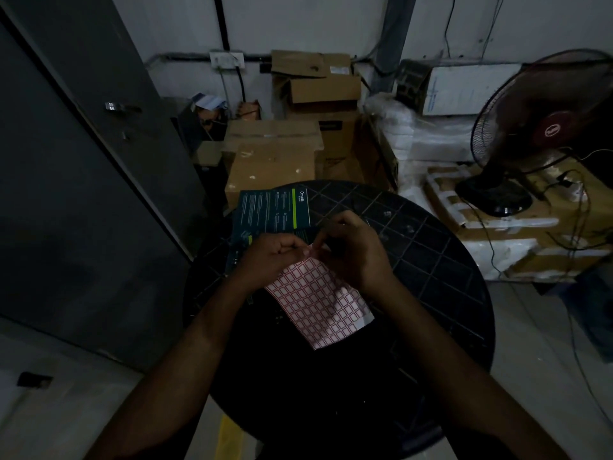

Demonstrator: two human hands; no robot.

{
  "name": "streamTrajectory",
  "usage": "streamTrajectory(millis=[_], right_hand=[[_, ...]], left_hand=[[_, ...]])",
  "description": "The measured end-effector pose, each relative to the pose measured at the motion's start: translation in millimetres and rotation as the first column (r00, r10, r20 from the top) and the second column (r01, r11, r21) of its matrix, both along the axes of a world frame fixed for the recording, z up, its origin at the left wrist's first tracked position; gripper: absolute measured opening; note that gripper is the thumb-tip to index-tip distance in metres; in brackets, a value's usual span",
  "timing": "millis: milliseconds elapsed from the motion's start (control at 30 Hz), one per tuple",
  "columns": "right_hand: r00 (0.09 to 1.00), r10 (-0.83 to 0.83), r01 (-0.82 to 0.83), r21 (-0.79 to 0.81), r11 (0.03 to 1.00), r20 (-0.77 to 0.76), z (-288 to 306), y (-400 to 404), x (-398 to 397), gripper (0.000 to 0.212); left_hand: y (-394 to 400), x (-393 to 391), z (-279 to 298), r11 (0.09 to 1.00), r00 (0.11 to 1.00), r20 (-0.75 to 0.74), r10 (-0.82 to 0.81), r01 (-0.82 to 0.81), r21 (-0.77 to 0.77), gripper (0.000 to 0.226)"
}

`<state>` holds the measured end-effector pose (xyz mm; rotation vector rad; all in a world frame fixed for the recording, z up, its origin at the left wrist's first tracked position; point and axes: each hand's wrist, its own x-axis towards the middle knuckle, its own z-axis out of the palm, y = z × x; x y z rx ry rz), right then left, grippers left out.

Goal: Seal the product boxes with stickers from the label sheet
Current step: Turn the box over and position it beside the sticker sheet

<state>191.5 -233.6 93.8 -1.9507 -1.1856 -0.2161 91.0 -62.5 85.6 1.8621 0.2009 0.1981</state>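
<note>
1. Dim light; the print on the product box (272, 212) is unreadable, and its near part is hidden behind the hands.
2. Left hand (270, 257) pinches the far edge of the label sheet (320, 302), held above the tabletop (431, 260) centre.
3. Right hand (348, 250), fingers curled narrow, picks at that same edge; whether a sticker is lifted cannot be told.
4. The box lies at the tabletop's far-left edge.

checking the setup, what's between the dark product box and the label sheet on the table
In the head view, both hands: the left hand and right hand meet at the label sheet's top edge, just below the dark product box.
</note>
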Motion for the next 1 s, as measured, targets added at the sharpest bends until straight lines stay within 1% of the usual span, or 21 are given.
streamTrajectory(millis=[100, 167, 200, 233, 267, 300, 333, 400, 467, 500, 533, 600, 667, 700, 767, 800, 867, 900, 967, 1000], right_hand=[[1.0, 0.006, -0.006, 0.01, 1.0, -0.009, -2, 1, 0, 0.015], [0.999, 0.029, -0.028, 0.014, 1.0, -0.042, -4, 1, 0, 0.014], [0.993, 0.058, -0.057, 0.021, 0.998, -0.101, -4, 0, 0, 0.013], [0.974, 0.099, -0.093, 0.037, 0.995, -0.204, -3, -1, 0, 0.01], [0.928, 0.144, -0.127, 0.071, 0.989, -0.345, -1, -2, -1, 0.007], [0.855, 0.184, -0.142, 0.123, 0.982, -0.485, 1, -3, -2, 0.004], [0.778, 0.215, -0.134, 0.177, 0.975, -0.59, 3, -5, -2, 0.003], [0.676, 0.223, -0.098, 0.214, 0.972, -0.702, 7, -8, -1, 0.004], [0.626, 0.196, -0.101, 0.171, 0.98, -0.754, 8, -12, 2, 0.004], [0.621, 0.178, -0.114, 0.137, 0.984, -0.764, 8, -14, 3, 0.013], [0.637, 0.158, -0.127, 0.1, 0.987, -0.754, 8, -17, 4, 0.024], [0.723, 0.122, -0.134, 0.034, 0.99, -0.68, 5, -21, 3, 0.038], [0.789, 0.097, -0.108, 0.018, 0.994, -0.606, 1, -24, 1, 0.042], [0.799, 0.099, -0.107, 0.021, 0.994, -0.593, -3, -25, 1, 0.042], [0.809, 0.129, -0.173, -0.023, 0.985, -0.573, -12, -29, 5, 0.043], [0.819, 0.143, -0.23, -0.089, 0.969, -0.556, -19, -32, 7, 0.044], [0.84, 0.156, -0.336, -0.272, 0.902, -0.519, -35, -38, 12, 0.045], [0.853, 0.136, -0.358, -0.375, 0.855, -0.505, -47, -40, 14, 0.047], [0.859, 0.071, -0.376, -0.531, 0.76, -0.508, -76, -46, 17, 0.049], [0.852, 0.041, -0.388, -0.578, 0.718, -0.522, -91, -47, 17, 0.049]], left_hand=[[0, 0, -1, 1.0, 1.0, -0.016, -0.005, 0.005, -0.018, 0.015], [-1, 0, 1, 1.0, 1.0, -0.012, -0.01, 0.01, -0.024, 0.014], [0, 0, 2, 1.0, 1.0, -0.008, -0.008, 0.008, -0.024, 0.014], [0, 0, 2, 1.0, 1.0, -0.004, -0.004, 0.004, -0.024, 0.013], [1, 0, 3, 1.0, 1.0, -0.006, 0.001, -0.001, -0.023, 0.012], [2, 0, 4, 1.0, 1.0, -0.01, 0.003, -0.003, -0.024, 0.012], [2, -1, 4, 1.0, 1.0, -0.013, 0.003, -0.003, -0.022, 0.012], [2, 0, 3, 1.0, 1.0, -0.02, 0.007, -0.008, -0.004, 0.012], [3, 1, 2, 1.0, 1.0, -0.024, 0.014, -0.013, 0.026, 0.011], [2, 1, 2, 0.999, 1.0, -0.023, 0.014, -0.014, 0.032, 0.011], [2, 2, 1, 0.999, 1.0, -0.019, 0.015, -0.014, 0.033, 0.01], [0, 3, 0, 0.999, 1.0, -0.013, 0.025, -0.025, 0.024, 0.01], [2, 4, -2, 0.998, 0.999, 0.002, 0.053, -0.053, 0.015, 0.01], [4, 5, -3, 0.998, 0.998, 0.019, 0.063, -0.063, 0.005, 0.012], [11, 8, -6, 0.998, 0.997, 0.042, 0.06, -0.061, 0.01, 0.018], [14, 9, -7, 0.998, 0.998, 0.044, 0.051, -0.053, 0.044, 0.021], [16, 14, -9, 0.983, 0.998, 0.058, 0.023, -0.033, 0.178, 0.022], [16, 15, -12, 0.958, 0.998, 0.07, 0.009, -0.029, 0.287, 0.022], [12, 15, -17, 0.847, 0.996, 0.086, -0.015, -0.033, 0.53, 0.024], [10, 14, -19, 0.783, 0.995, 0.091, -0.028, -0.034, 0.622, 0.028]])
